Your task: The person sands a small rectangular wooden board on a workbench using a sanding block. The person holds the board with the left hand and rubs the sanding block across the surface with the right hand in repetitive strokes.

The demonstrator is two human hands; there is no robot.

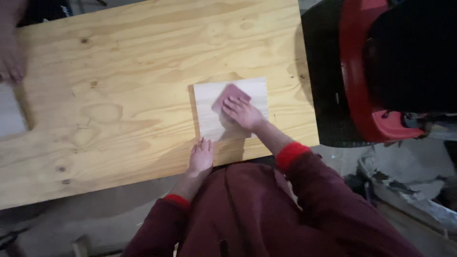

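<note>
1. Two hands at work, both reaching up from dark red sleeves with bright red cuffs at 6 o'clock.
2. Right hand [243, 113] flat, fingers spread, pressing down on a reddish sanding pad [230, 96]; palm open on it rather than clenched around it.
3. Pad lying on a pale board [209, 102], toward its 1 o'clock corner, partly covered by the fingers.
4. Left hand [201, 157] open and relaxed, fingers straight, resting flat at the board's 7 o'clock corner; fingertips at its near edge, holding nothing.
5. Board lying flat on a big plywood sheet [119, 95], right of centre and close to the near edge.
6. Another person's hand [10, 52] at 10 o'clock, on the sheet's far left corner; grip unclear.
7. Red and black chair-like object [362, 71] at 2 o'clock, just beside the sheet's right edge.
8. Rough grey floor [409, 166] with debris at 4 o'clock.
</note>
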